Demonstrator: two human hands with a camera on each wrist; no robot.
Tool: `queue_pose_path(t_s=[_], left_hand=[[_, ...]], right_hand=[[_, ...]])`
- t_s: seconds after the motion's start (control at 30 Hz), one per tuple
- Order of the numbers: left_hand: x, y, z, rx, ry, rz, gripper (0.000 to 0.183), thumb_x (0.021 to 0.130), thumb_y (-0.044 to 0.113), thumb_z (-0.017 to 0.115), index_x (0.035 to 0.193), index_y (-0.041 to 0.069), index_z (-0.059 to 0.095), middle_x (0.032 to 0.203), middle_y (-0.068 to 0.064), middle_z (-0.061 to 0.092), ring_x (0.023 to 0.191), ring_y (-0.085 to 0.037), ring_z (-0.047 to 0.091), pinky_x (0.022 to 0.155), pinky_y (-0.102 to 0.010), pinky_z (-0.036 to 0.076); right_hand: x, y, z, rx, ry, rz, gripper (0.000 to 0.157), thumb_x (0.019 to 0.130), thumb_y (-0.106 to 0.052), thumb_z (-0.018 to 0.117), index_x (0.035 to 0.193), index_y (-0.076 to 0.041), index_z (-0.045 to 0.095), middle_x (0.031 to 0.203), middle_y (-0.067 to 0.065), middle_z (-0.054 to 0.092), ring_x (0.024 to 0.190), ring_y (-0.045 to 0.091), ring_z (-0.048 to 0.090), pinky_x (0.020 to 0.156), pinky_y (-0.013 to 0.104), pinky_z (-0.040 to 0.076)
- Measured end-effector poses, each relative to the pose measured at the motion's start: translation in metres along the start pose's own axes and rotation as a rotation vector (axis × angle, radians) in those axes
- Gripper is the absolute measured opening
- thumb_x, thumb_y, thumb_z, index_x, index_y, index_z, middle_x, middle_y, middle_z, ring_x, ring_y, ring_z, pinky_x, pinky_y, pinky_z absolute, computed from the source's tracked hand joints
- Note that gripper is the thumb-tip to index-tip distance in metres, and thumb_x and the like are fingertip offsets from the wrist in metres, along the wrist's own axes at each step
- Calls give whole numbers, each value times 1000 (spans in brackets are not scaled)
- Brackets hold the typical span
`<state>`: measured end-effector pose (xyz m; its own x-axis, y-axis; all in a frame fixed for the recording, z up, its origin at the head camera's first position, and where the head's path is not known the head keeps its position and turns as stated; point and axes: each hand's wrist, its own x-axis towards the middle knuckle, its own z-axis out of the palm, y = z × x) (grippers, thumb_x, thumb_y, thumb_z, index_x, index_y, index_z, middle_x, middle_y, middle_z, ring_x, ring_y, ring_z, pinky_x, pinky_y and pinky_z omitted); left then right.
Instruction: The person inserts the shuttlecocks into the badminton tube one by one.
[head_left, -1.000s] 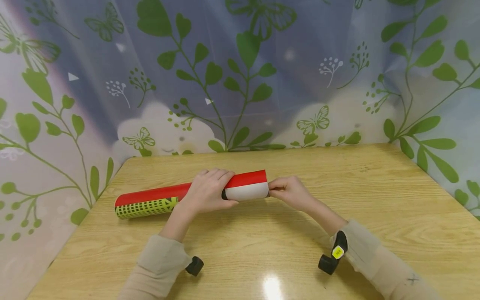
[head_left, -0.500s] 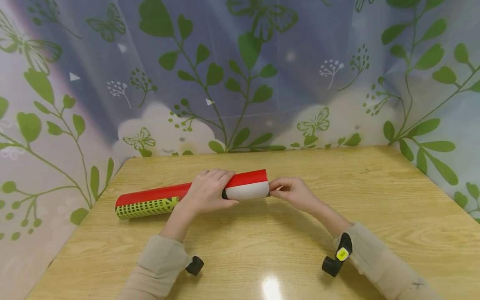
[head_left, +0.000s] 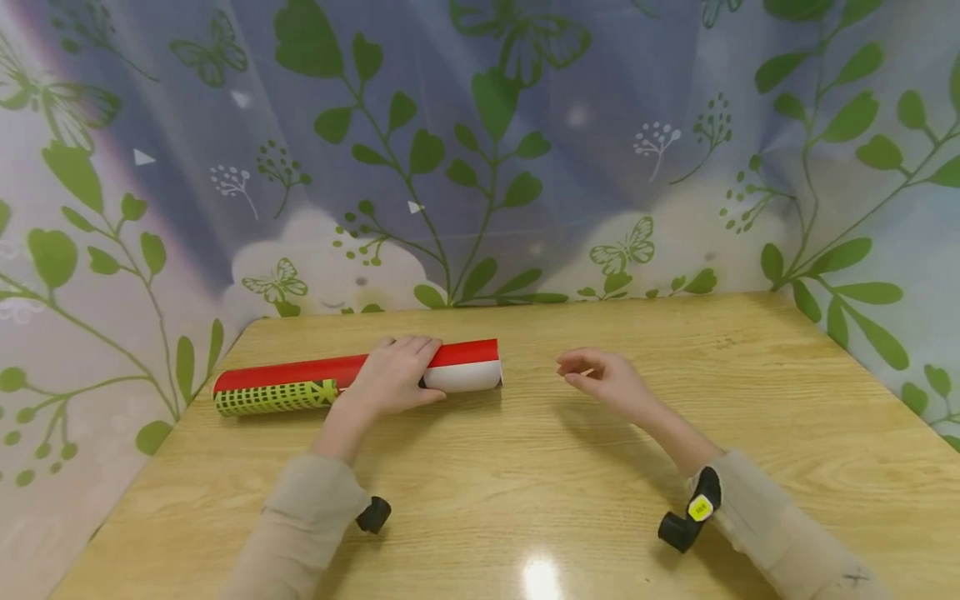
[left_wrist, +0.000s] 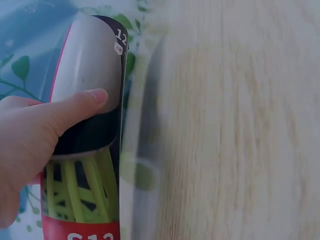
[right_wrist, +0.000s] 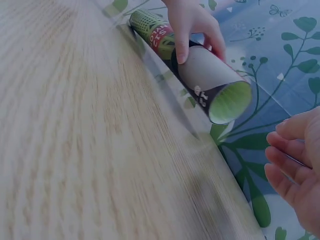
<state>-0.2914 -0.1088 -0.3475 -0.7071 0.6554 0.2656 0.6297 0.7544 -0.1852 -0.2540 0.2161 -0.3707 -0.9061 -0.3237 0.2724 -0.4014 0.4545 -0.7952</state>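
Observation:
A long shuttlecock tube point(head_left: 288, 371), red on top with a yellow-green grid label and a pale grey band, lies crosswise in the head view. My left hand point(head_left: 393, 375) grips it around the middle from above, the thumb on the near side across the grey band point(left_wrist: 90, 65). In the right wrist view the tube's right end point(right_wrist: 231, 102) faces the camera, round and pale green inside. My right hand point(head_left: 611, 385) is apart from that end, off to its right, with loosely bent fingers and nothing between them.
Both hands are over a light wooden table point(head_left: 480, 483). Behind it hangs a cloth backdrop point(head_left: 585, 167) printed with leaves and butterflies, right along the far table edge. A black wrist-worn camera point(head_left: 678, 529) sticks out below the right cuff.
The right hand has come away from the tube's right end and moved right, its fingers loosening. The left hand has shifted left with the tube.

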Motion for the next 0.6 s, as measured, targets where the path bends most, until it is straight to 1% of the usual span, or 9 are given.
queue_pose_path(t_s=[0.07, 0.17, 0.3, 0.4, 0.5, 0.6], left_hand=[[0, -4, 3, 8, -44, -15, 74, 74, 48, 73, 129, 3, 52, 124, -11, 56, 114, -28, 51, 89, -46, 40], [2, -7, 6, 12, -86, -28, 74, 75, 48, 72, 129, 3, 51, 125, -11, 55, 114, -29, 51, 90, -46, 40], [3, -7, 8, 11, -126, -50, 74, 75, 49, 71, 131, 4, 50, 127, -10, 55, 115, -29, 50, 93, -48, 38], [3, -7, 9, -1, -156, -77, 75, 76, 49, 70, 133, 5, 48, 128, -10, 53, 116, -30, 48, 94, -49, 36], [5, -6, 10, -49, -190, -118, 78, 79, 50, 66, 137, 4, 43, 133, -12, 49, 120, -31, 45, 98, -50, 32], [8, -7, 9, -125, -236, -173, 84, 82, 56, 59, 142, 3, 34, 140, -14, 42, 126, -33, 39, 102, -51, 26]], right_hand=[[1, 2, -3, -9, 5, 12, 31, 92, -7, 56, 121, 4, 56, 104, 15, 64, 99, 29, 59, 80, 38, 48], [2, 5, -7, -19, 14, 15, 33, 93, -7, 55, 124, 4, 54, 105, 16, 64, 100, 30, 58, 81, 41, 48], [3, 10, -11, -20, 17, 23, 33, 93, -10, 54, 124, 4, 53, 106, 18, 63, 98, 32, 59, 79, 41, 49], [3, 15, -15, -41, 18, 36, 33, 94, -13, 54, 123, 3, 54, 106, 18, 63, 97, 32, 59, 77, 40, 49], [3, 20, -21, -95, 31, 51, 34, 94, -16, 54, 122, 3, 55, 107, 18, 63, 97, 32, 58, 76, 41, 49], [4, 23, -28, -171, 37, 72, 36, 95, -19, 52, 123, 3, 54, 108, 18, 63, 99, 34, 57, 76, 42, 48]])
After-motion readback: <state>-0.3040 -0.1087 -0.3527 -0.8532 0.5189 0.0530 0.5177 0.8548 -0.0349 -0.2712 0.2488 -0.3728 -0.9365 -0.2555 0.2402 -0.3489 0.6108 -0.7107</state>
